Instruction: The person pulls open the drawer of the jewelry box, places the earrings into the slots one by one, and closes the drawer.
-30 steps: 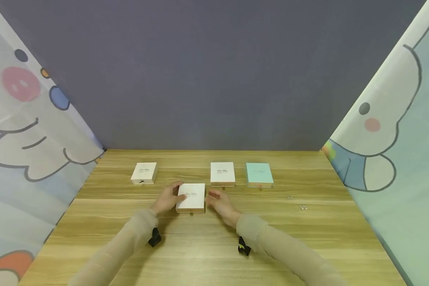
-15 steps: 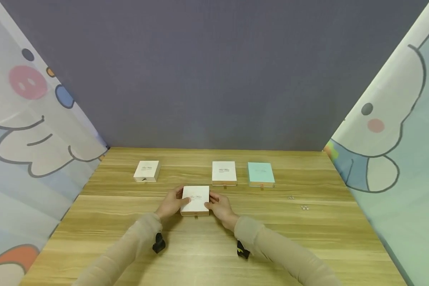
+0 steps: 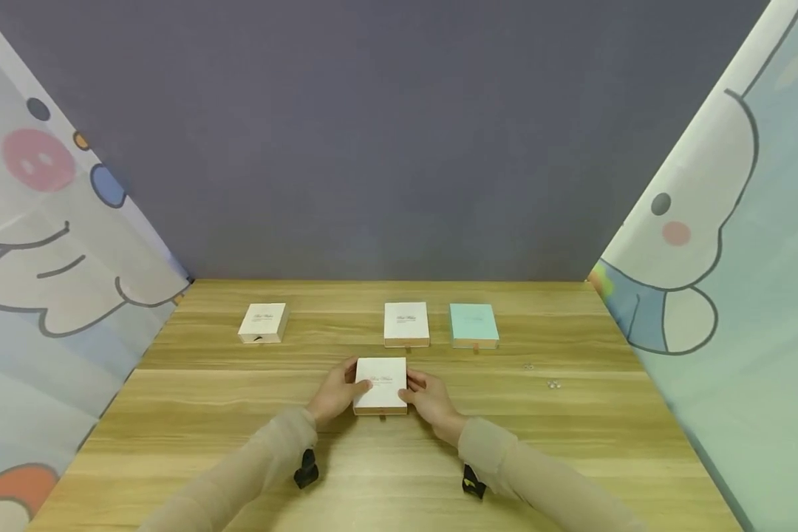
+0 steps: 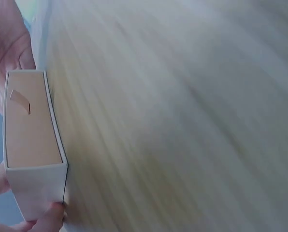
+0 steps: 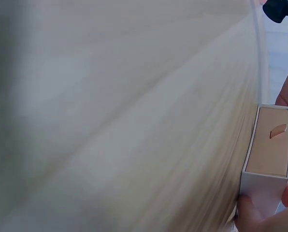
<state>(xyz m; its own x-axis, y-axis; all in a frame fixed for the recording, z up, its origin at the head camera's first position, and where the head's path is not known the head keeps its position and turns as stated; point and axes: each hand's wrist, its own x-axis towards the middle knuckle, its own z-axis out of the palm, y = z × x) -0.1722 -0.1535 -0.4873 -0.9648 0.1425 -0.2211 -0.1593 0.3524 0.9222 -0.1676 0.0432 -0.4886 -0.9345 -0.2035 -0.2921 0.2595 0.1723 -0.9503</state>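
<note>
A white drawer-style gift box point(image 3: 381, 399) with dark lettering on its lid is held between both hands over the near middle of the table. My left hand point(image 3: 335, 391) grips its left side, thumb on the top. From the right side my right hand point(image 3: 434, 405) grips it too, thumb at the top edge. The peach drawer front point(image 4: 33, 130) with a small ribbon pull tab point(image 4: 21, 101) faces me, and the drawer is pushed in. In the right wrist view the same box point(image 5: 265, 188) shows fingers at its side wall.
Farther back stand a smaller white box point(image 3: 263, 323) at left, another white box point(image 3: 406, 324) in the middle and a turquoise box point(image 3: 474, 325) to its right. Two little pairs of shiny pieces, a far pair point(image 3: 528, 367) and a nearer pair point(image 3: 554, 384), lie on the right.
My right hand, earlier beside the box, has come to grip its right side. With both hands on it, the box has shifted to the right and nearer to me.
</note>
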